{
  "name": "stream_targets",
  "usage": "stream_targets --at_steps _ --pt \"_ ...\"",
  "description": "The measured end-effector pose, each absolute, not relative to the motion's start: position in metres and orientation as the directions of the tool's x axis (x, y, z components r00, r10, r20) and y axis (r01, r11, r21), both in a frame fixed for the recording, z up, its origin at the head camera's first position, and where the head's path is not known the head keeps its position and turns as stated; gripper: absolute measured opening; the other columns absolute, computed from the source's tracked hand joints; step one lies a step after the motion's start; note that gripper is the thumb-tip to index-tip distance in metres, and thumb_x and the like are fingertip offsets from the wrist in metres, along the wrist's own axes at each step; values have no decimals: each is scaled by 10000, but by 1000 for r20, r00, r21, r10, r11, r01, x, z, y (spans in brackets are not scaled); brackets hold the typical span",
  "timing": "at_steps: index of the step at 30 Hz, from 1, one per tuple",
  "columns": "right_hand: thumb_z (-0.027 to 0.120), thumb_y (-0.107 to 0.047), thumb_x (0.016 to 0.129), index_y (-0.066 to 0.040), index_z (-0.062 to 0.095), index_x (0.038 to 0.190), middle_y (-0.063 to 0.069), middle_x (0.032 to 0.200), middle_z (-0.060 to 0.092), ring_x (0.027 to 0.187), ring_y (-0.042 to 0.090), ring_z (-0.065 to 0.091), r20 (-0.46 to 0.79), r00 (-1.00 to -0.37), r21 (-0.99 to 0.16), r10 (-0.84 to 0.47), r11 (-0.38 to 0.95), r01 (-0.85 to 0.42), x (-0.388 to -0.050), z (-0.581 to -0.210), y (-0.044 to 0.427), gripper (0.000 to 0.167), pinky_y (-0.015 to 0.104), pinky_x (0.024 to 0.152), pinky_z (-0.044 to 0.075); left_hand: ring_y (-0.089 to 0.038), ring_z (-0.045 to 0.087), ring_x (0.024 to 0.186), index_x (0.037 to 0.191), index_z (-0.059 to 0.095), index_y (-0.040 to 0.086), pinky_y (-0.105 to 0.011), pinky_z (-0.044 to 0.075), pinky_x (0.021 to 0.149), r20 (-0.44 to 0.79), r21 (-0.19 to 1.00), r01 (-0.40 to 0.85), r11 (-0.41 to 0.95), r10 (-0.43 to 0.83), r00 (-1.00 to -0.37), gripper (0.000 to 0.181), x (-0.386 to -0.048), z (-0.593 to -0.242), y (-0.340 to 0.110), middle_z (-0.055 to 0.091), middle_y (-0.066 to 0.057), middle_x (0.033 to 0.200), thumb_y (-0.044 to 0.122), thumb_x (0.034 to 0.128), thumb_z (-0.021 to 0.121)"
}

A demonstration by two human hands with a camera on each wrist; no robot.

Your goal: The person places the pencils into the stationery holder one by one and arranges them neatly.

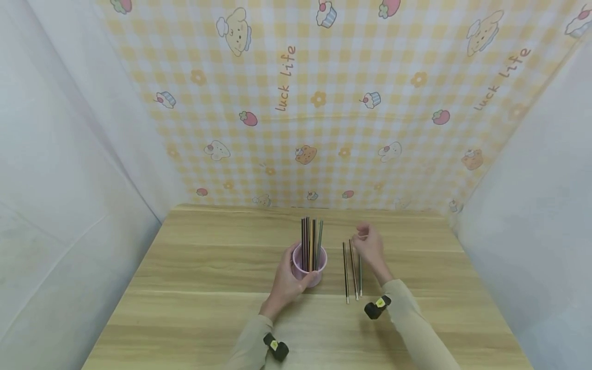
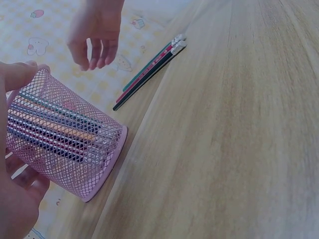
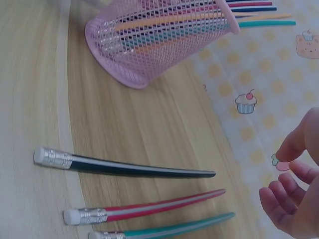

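My left hand (image 1: pixel 285 282) grips a pink mesh pencil cup (image 2: pixel 55 172) around its side. The cup stands on the table, with several pencils (image 1: pixel 311 239) in dark, red, orange and green upright inside. To its right, three pencils lie side by side: a black pencil (image 3: pixel 144 170), a red pencil (image 3: pixel 164 205) and a green pencil (image 3: pixel 174 230). White erasers in silver bands cap their near ends. Above their far tips hovers my right hand (image 1: pixel 370 247), fingers loosely bent and nothing visible between them, apart from the pencils in the right wrist view.
A wooden table (image 1: pixel 199 308) lies under everything. Behind it hangs a yellow checked cloth (image 1: pixel 347 123) with cartoon prints. White sheets (image 1: pixel 69 154) close off the left and right sides. A black wrist camera (image 1: pixel 376 307) is strapped to each sleeve.
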State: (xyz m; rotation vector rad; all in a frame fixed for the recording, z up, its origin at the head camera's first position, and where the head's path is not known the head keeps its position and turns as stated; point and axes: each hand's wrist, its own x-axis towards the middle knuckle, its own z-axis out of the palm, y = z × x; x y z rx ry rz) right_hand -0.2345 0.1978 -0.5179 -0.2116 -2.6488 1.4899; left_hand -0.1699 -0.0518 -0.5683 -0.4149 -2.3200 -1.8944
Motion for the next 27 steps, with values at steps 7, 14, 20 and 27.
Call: stream_targets --at_steps 7,14,20,27 --pt "595 -101 902 76 512 1298 321 1280 549 1152 462 574 -32 -982 -791 188 596 140 -233 -526 207 441 553 932 531 -327 515 1351 1519 344 5 -491 424 1161 286 935 308 178 136 -948 927 -170 -569 -51 489 -150 1491 203 776 862" --pt "652 -77 859 88 530 1258 315 1198 600 1045 424 605 -80 -979 -723 188 665 187 -230 -540 214 449 501 848 571 -342 523 1340 1518 342 15 -508 430 1152 290 933 312 180 137 -947 919 -168 -569 -50 489 -157 1491 193 782 861" --pt "691 -91 870 76 525 1224 304 1168 620 1041 418 619 -104 -980 -677 169 710 194 -229 -548 219 425 524 873 562 -343 493 1379 1539 334 97 -498 393 1181 250 950 270 155 142 -958 921 -166 -566 -50 463 -142 1525 202 792 862" --pt "723 -66 846 73 507 1226 264 1090 635 946 364 635 -135 -978 -661 158 721 208 -229 -551 221 459 442 784 585 -321 486 1388 1541 324 48 -476 390 1186 243 948 266 172 144 -959 933 -168 -565 -52 461 -135 1526 184 787 856"
